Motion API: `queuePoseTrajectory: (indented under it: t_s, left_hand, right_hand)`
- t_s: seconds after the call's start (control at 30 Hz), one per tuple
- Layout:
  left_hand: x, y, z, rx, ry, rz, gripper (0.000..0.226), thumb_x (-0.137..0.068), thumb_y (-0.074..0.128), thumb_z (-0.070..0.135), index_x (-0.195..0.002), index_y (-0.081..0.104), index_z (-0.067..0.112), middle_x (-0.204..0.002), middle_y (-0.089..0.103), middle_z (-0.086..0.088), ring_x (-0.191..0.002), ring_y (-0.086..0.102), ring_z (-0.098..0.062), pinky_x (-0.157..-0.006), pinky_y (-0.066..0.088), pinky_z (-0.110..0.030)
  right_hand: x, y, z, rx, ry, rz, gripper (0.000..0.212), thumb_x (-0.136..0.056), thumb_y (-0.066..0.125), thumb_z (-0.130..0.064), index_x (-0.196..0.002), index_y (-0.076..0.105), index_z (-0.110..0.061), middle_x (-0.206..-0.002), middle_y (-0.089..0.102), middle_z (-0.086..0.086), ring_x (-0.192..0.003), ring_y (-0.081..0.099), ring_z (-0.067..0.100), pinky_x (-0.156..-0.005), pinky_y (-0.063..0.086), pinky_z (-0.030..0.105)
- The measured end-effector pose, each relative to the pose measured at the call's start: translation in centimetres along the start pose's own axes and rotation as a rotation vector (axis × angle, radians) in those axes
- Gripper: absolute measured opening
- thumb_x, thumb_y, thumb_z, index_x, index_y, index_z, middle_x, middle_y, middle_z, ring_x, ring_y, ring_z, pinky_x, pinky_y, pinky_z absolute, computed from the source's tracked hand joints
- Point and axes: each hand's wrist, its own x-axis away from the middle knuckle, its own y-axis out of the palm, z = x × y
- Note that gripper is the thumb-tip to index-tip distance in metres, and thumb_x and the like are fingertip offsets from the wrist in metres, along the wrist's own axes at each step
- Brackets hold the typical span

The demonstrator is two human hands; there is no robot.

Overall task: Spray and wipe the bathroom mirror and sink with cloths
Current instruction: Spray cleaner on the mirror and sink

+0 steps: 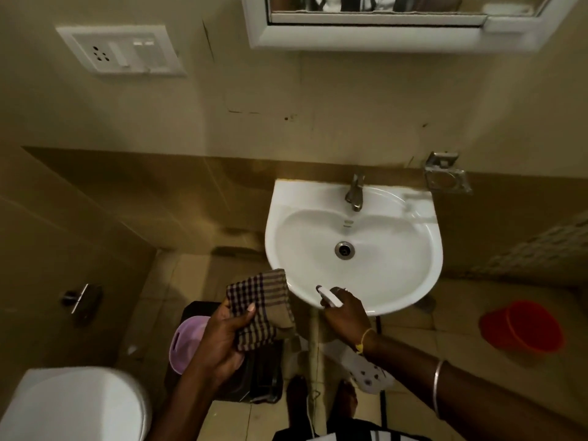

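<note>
A: Your left hand (222, 335) gripped the checked cloth (264, 300), brown with dark lines, bunched just left of your right hand (346, 313).
B: Soft and light, I'd judge; it would flop, so you wanted a full fistful at its middle.
A: Your right hand was curled round the spray bottle (329, 296), its white nozzle over the sink (428, 281) rim just ahead.
B: Likely slick plastic; the neck was the place to hold. The mirror (375, 7) hung far above both hands.

No writing can be read. A small dark mark (349, 223) sits on the back wall of the sink (410, 275), just below the tap (355, 194), too blurred to make out.
</note>
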Motion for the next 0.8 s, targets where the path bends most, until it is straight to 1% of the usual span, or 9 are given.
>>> queuePoseTrajectory:
  t_s: [0.1,0.23,0.33,0.4,0.47,0.57,0.7,0.73,0.8]
  left_hand:
    - [-0.1,0.3,-0.1,-0.027,-0.007,-0.014,0.042,-0.094,0.049,-0.004,-0.135,0.054,0.005,-0.128,0.065,-0.025,-0.1,0.072,-0.034,-0.074,0.063,-0.043]
    - [-0.5,1.1,-0.5,-0.1,-0.022,-0.028,0.042,-0.096,0.048,-0.005,-0.136,0.053,0.006,-0.129,0.065,-0.023,-0.101,0.072,-0.033,-0.075,0.063,-0.042]
    - [-1.1,1.7,-0.9,-0.131,-0.023,-0.031,0.043,-0.094,0.051,-0.004,-0.136,0.054,0.006,-0.128,0.066,-0.023,-0.102,0.071,-0.034,-0.074,0.063,-0.043]
    - [-1.6,2.1,-1.2,-0.157,-0.029,-0.038,0.046,-0.092,0.053,-0.003,-0.137,0.053,0.006,-0.133,0.063,-0.025,-0.11,0.067,-0.037,-0.078,0.063,-0.044]
    - [-2.0,2.4,-1.3,-0.175,-0.034,-0.05,0.048,-0.092,0.054,-0.002,-0.139,0.052,0.007,-0.135,0.061,-0.025,-0.117,0.062,-0.04,-0.083,0.062,-0.045]
    - [-2.5,2.9,-1.4,-0.185,-0.046,-0.064,0.049,-0.092,0.054,-0.003,-0.14,0.052,0.007,-0.137,0.06,-0.026,-0.12,0.06,-0.042,-0.085,0.062,-0.046]
    - [-2.7,3.5,-1.4,-0.196,-0.065,-0.076,0.049,-0.09,0.055,-0.003,-0.138,0.053,0.007,-0.134,0.062,-0.026,-0.11,0.067,-0.039,-0.081,0.062,-0.047]
    - [-2.7,3.6,-1.5,-0.194,-0.066,-0.079,0.048,-0.09,0.055,-0.003,-0.137,0.054,0.008,-0.133,0.063,-0.026,-0.107,0.068,-0.037,-0.08,0.062,-0.047]
    - [-2.8,3.8,-1.6,-0.195,-0.065,-0.082,0.048,-0.09,0.054,-0.002,-0.136,0.055,0.007,-0.132,0.063,-0.025,-0.106,0.069,-0.036,-0.08,0.063,-0.046]
  right_hand:
    - [1.8,-1.2,2.5,0.083,0.011,-0.001,0.016,-0.086,0.053,-0.031,-0.089,0.069,-0.027,-0.086,0.061,-0.008,-0.094,0.063,0.023,-0.076,0.044,0.03]
    - [3.6,-3.4,5.4,0.089,0.058,0.016,0.019,-0.086,0.058,-0.019,-0.096,0.071,-0.029,-0.1,0.07,-0.003,-0.096,0.065,0.017,-0.08,0.052,0.031]
    - [4.5,-5.3,7.2,0.102,0.162,0.09,0.029,-0.085,0.058,-0.007,-0.079,0.057,-0.036,-0.086,0.064,-0.004,-0.084,0.065,0.024,-0.07,0.05,0.034]
    - [4.6,-6.8,8.3,0.097,0.217,0.151,0.022,-0.084,0.058,-0.006,-0.077,0.057,-0.026,-0.082,0.063,0.002,-0.078,0.065,0.027,-0.069,0.051,0.038]
    - [4.5,-8.4,8.9,0.105,0.252,0.201,0.013,-0.084,0.058,-0.007,-0.075,0.057,-0.017,-0.081,0.064,0.008,-0.074,0.064,0.029,-0.064,0.049,0.036]
    - [4.0,-11.1,9.7,0.135,0.275,0.278,0.008,-0.089,0.059,-0.018,-0.083,0.063,-0.017,-0.088,0.067,0.006,-0.079,0.066,0.027,-0.067,0.051,0.034]
    - [2.5,-14.4,10.2,0.162,0.264,0.352,0.024,-0.087,0.053,-0.027,-0.107,0.067,-0.024,-0.106,0.07,0.005,-0.081,0.067,0.024,-0.071,0.056,0.036]
    - [1.7,-15.3,10.4,0.161,0.28,0.365,0.023,-0.087,0.055,-0.027,-0.105,0.068,-0.023,-0.108,0.07,0.006,-0.08,0.067,0.023,-0.07,0.056,0.035]
    - [0.1,-17.1,10.3,0.123,0.304,0.402,0.014,-0.086,0.061,-0.031,-0.094,0.068,-0.022,-0.097,0.071,0.006,-0.077,0.068,0.025,-0.07,0.059,0.039]
